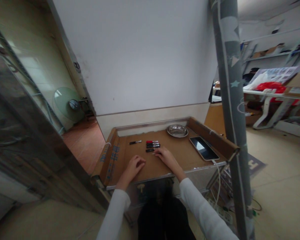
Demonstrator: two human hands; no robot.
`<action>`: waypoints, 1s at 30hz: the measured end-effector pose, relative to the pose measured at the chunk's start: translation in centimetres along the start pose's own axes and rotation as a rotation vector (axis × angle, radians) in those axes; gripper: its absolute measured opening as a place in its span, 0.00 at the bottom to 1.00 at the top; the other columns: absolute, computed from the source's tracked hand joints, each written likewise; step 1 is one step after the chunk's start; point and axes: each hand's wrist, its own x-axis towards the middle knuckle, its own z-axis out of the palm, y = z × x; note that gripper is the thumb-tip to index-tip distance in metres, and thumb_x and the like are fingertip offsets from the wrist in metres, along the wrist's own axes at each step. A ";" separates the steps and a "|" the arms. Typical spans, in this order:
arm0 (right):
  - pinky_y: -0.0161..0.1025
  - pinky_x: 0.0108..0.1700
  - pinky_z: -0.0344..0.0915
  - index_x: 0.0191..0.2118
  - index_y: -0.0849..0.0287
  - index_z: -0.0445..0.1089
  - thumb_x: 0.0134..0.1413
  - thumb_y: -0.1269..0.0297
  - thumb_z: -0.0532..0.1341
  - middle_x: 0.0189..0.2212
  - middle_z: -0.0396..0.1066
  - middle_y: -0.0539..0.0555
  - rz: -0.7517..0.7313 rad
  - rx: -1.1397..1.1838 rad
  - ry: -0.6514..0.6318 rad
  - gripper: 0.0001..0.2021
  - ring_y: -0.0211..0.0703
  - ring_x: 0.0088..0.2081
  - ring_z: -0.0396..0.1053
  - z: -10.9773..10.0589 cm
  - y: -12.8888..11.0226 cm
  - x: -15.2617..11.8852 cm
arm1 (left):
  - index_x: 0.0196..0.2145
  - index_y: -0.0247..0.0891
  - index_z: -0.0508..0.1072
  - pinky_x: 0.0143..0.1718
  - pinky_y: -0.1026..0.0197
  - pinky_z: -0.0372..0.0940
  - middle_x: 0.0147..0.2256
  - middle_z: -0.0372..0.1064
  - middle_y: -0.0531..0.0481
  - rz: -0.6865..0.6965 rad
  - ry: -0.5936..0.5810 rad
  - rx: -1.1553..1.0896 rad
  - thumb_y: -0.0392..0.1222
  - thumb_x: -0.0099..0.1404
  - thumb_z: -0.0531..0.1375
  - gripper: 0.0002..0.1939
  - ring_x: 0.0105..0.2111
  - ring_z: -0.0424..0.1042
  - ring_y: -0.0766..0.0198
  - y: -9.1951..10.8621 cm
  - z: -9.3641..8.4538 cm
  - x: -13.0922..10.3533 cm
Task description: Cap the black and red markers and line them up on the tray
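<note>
On the cardboard-covered tray table, my right hand has its fingertips closed on the near end of a black marker. Just beyond it lie two more black markers and a red marker, side by side in a small stack of rows. Another black marker lies apart, to the left of these. My left hand rests low over the cardboard near the front edge, fingers loosely bent with a gap to the thumb, holding nothing that shows.
A round metal dish stands at the back right. In front of it lies a phone or tablet with a white cable hanging over the edge. Raised cardboard sides border the table; a wrapped pole rises at its right.
</note>
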 end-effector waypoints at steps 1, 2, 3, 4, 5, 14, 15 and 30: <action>0.40 0.45 0.60 0.36 0.57 0.70 0.51 0.71 0.59 0.37 0.72 0.55 0.000 -0.045 0.015 0.06 0.44 0.42 0.67 -0.1 0.0 -0.1 | 0.33 0.39 0.73 0.43 0.58 0.65 0.36 0.67 0.48 -0.011 0.006 -0.006 0.39 0.61 0.56 0.06 0.38 0.68 0.62 0.0 0.2 0.3; 0.41 0.45 0.60 0.36 0.57 0.70 0.51 0.70 0.60 0.37 0.71 0.55 0.005 -0.092 0.029 0.05 0.45 0.41 0.66 -0.2 0.1 -0.1 | 0.32 0.38 0.72 0.41 0.58 0.65 0.35 0.67 0.48 -0.018 0.015 -0.007 0.40 0.61 0.56 0.06 0.36 0.68 0.62 0.0 0.4 0.5; 0.42 0.45 0.60 0.35 0.57 0.70 0.51 0.69 0.60 0.36 0.71 0.56 0.016 -0.138 0.045 0.04 0.46 0.41 0.66 -0.3 0.2 -0.2 | 0.32 0.38 0.72 0.41 0.59 0.65 0.34 0.66 0.49 -0.020 0.026 -0.003 0.40 0.62 0.56 0.06 0.35 0.68 0.63 -0.1 0.6 0.8; 0.42 0.44 0.59 0.35 0.57 0.70 0.52 0.68 0.60 0.36 0.71 0.56 0.032 -0.179 0.062 0.03 0.47 0.41 0.65 -0.3 0.2 -0.2 | 0.32 0.38 0.71 0.41 0.58 0.65 0.34 0.66 0.49 -0.016 0.040 0.004 0.40 0.62 0.55 0.06 0.36 0.68 0.63 -0.1 0.9 1.1; 0.42 0.44 0.59 0.34 0.57 0.70 0.52 0.67 0.60 0.36 0.70 0.57 0.052 -0.216 0.079 0.03 0.47 0.41 0.65 -0.3 0.3 -0.3 | 0.32 0.38 0.71 0.42 0.58 0.64 0.34 0.66 0.49 -0.010 0.057 0.010 0.40 0.62 0.55 0.06 0.36 0.68 0.62 -0.2 1.1 1.4; 0.40 0.41 0.59 0.31 0.58 0.69 0.54 0.65 0.59 0.33 0.68 0.55 0.119 -0.243 0.123 0.04 0.46 0.37 0.64 -0.1 0.4 -0.3 | 0.34 0.37 0.72 0.46 0.54 0.63 0.36 0.67 0.48 0.038 0.298 0.065 0.37 0.63 0.55 0.06 0.40 0.67 0.60 0.9 4.0 7.6; 0.40 0.41 0.59 0.31 0.58 0.69 0.54 0.65 0.59 0.32 0.68 0.55 0.123 -0.227 0.124 0.04 0.46 0.37 0.64 -0.1 0.5 -0.3 | 0.35 0.38 0.72 0.46 0.53 0.62 0.36 0.66 0.48 0.047 0.293 0.086 0.37 0.63 0.55 0.06 0.41 0.66 0.60 1.0 4.2 7.8; 0.39 0.42 0.61 0.31 0.58 0.69 0.54 0.71 0.57 0.34 0.68 0.55 0.120 -0.079 0.092 0.05 0.44 0.39 0.65 0.2 0.4 0.1 | 0.34 0.38 0.70 0.45 0.54 0.61 0.36 0.64 0.48 0.099 0.126 0.252 0.36 0.62 0.57 0.03 0.41 0.63 0.59 1.3 4.6 5.8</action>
